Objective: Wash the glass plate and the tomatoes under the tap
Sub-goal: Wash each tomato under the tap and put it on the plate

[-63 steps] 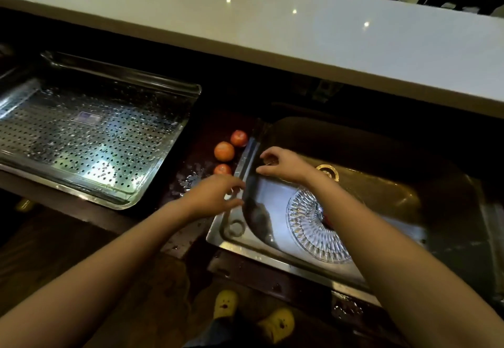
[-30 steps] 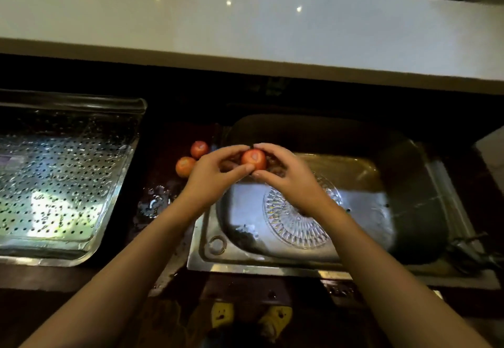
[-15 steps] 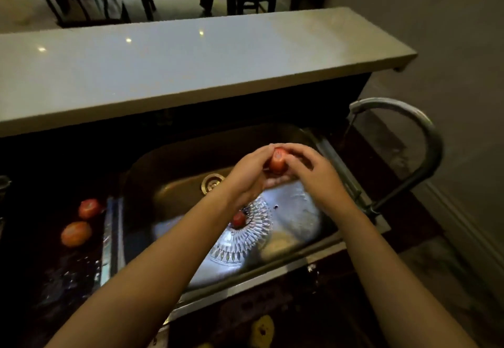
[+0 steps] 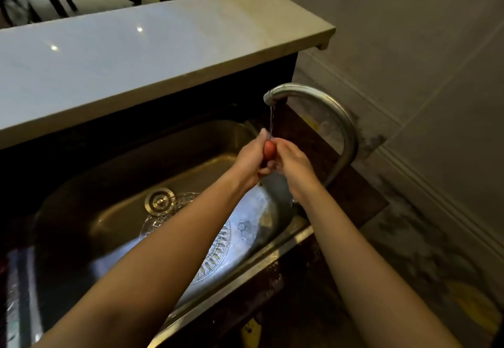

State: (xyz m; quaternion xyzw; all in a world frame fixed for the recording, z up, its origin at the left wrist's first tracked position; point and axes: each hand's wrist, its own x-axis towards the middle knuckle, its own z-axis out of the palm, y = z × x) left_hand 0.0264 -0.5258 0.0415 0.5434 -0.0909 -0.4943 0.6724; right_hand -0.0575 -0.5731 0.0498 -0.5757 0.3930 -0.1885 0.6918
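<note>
Under tap now, left hand and right hand clasp tomato.

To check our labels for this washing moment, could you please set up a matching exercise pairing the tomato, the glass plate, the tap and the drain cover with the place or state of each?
Things:
1. tomato
2. glass plate
3. tap
4. drain cover

States:
A. lying flat on the floor of the sink
B. running a thin stream of water
C. held between the left hand and the right hand, under the stream
D. metal, set into the sink floor at the plate's far edge

Pairs: 1-C, 2-A, 3-B, 4-D
</note>
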